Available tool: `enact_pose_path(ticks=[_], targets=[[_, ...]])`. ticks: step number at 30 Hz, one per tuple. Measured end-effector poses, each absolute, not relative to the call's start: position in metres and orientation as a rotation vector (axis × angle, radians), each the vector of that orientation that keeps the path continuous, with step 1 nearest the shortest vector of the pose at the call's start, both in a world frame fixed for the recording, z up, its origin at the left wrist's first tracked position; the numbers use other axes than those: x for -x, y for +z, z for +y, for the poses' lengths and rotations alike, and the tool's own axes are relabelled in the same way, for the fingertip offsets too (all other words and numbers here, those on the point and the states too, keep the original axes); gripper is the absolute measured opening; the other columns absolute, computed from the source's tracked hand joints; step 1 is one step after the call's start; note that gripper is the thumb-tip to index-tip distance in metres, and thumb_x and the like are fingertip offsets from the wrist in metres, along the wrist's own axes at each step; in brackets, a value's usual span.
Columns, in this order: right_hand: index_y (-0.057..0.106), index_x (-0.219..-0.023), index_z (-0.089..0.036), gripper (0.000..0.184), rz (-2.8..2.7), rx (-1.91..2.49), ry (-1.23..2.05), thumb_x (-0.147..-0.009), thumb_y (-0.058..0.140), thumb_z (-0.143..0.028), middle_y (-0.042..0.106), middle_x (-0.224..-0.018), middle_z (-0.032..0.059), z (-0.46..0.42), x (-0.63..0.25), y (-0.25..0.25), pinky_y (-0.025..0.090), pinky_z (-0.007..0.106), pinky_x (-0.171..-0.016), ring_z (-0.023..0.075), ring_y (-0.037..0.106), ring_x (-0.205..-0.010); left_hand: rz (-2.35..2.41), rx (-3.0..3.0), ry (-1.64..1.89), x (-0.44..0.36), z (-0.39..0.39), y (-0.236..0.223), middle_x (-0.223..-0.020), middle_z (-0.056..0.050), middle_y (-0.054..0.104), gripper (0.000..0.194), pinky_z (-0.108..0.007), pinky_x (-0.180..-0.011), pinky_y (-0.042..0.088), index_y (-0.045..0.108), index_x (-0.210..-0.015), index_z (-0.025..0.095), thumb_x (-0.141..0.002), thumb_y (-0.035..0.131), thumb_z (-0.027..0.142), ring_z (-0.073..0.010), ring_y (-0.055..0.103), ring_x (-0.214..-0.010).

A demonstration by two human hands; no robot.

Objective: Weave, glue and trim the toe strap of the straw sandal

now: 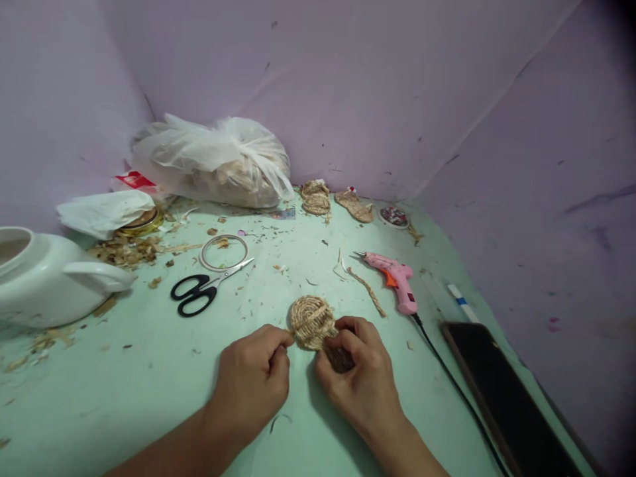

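A small woven straw slipper with coiled, braided rows and a band across it is between my hands, above the table's middle. My right hand grips its near right part, thumb below and fingers above, hiding some of it. At the slipper's left edge, my left hand is closed, thumb and forefinger pinched against the rim. Whether a loose strand is in that pinch is too small to tell. Beyond the right hand lie a short braided cord and a pink glue gun.
Black-handled scissors touch a tape ring at the left. A white teapot-like vessel stands far left among straw scraps. Behind are a tied plastic bag, more woven slippers and a small dish. A phone lies right.
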State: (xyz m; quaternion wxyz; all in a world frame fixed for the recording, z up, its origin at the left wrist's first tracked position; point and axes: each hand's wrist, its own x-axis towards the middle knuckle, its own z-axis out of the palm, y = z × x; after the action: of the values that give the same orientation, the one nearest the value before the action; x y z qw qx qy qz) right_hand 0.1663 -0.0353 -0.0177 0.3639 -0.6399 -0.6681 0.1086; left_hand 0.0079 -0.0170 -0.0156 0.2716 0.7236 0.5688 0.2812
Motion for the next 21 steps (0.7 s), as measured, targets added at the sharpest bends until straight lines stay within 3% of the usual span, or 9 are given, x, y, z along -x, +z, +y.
enact_pose_path(ticks=[5, 12, 15, 18, 21], targets=[[0.053, -0.060, -0.018, 0.008, -1.751, 1.663, 0.302, -0.064, 0.056, -0.011, 0.054, -0.080, 0.0060, -0.035, -0.166, -0.015, 0.043, 0.032, -0.065, 0.0203, 0.050, -0.077, 1.551, -1.932, 0.720, -0.007, -0.016, -0.015, -0.070, 0.000, 0.066, 0.023, -0.025, -0.056, 0.040, 0.064, -0.076, 0.021, -0.074, 0.042, 0.017, -0.0145, 0.058, -0.060], [0.047, -0.080, -0.020, 0.019, -1.658, 1.677, 0.256, -0.066, 0.059, -0.017, 0.048, -0.087, 0.0057, -0.036, -0.171, -0.012, 0.044, 0.035, -0.071, 0.0218, 0.049, -0.083, 1.401, -1.459, 0.648, -0.013, -0.018, -0.002, -0.050, 0.002, 0.052, 0.018, -0.023, -0.044, 0.034, 0.063, -0.072, 0.017, -0.069, 0.047, 0.023, -0.0105, 0.044, -0.044], [0.045, -0.089, -0.020, 0.024, -1.483, 1.606, 0.515, -0.069, 0.059, -0.020, 0.050, -0.089, 0.0052, -0.040, -0.171, -0.007, 0.045, 0.035, -0.072, 0.0209, 0.052, -0.083, 1.230, -1.190, 0.570, -0.019, -0.026, 0.003, -0.054, 0.002, 0.053, 0.023, -0.021, -0.040, 0.034, 0.063, -0.083, 0.014, -0.068, 0.051, 0.027, -0.0106, 0.047, -0.046], [0.045, -0.094, -0.022, 0.024, -1.211, 1.381, 0.913, -0.075, 0.058, -0.030, 0.055, -0.090, 0.0042, -0.049, -0.167, 0.003, 0.047, 0.033, -0.072, 0.0194, 0.057, -0.082, 1.074, -1.138, 0.635, -0.021, -0.033, 0.005, -0.079, -0.003, 0.060, 0.039, -0.020, -0.040, 0.036, 0.057, -0.102, 0.014, -0.068, 0.059, 0.033, -0.0122, 0.054, -0.057], [0.050, -0.091, -0.022, 0.020, -1.035, 1.092, 1.219, -0.080, 0.056, -0.038, 0.059, -0.093, 0.0044, -0.058, -0.162, 0.009, 0.046, 0.033, -0.076, 0.0188, 0.059, -0.086, 0.982, -1.139, 0.719, -0.021, -0.036, 0.006, -0.077, -0.004, 0.058, 0.041, -0.020, -0.043, 0.038, 0.057, -0.099, 0.012, -0.071, 0.061, 0.042, -0.0124, 0.053, -0.060]])
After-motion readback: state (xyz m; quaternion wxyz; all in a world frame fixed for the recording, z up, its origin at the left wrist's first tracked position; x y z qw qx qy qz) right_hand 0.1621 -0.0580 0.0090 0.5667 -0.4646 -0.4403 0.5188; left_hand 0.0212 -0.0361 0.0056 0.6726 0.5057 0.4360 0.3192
